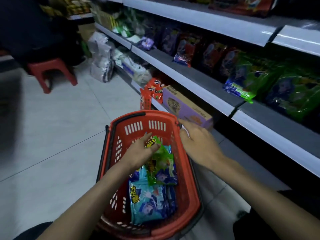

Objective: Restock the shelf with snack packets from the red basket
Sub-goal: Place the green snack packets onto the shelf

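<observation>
A red basket point(183, 174) stands on the floor in front of me, holding a green snack packet point(160, 159) on top of blue snack packets point(147, 203). My left hand point(140, 150) is inside the basket and pinches the top edge of the green packet between thumb and fingers. My right hand point(197, 144) hovers over the basket's right rim with fingers straight, holding nothing. The shelf point(199, 75) runs along the right, with green packets point(280, 87) and dark purple packets point(211, 54) standing on it.
A purple carton point(183, 104) and red packets point(154, 90) sit on the lowest shelf just beyond the basket. A red stool point(52, 71) stands at the far left on the tiled floor point(57, 122). White bags point(102, 59) lean against the shelf base further back.
</observation>
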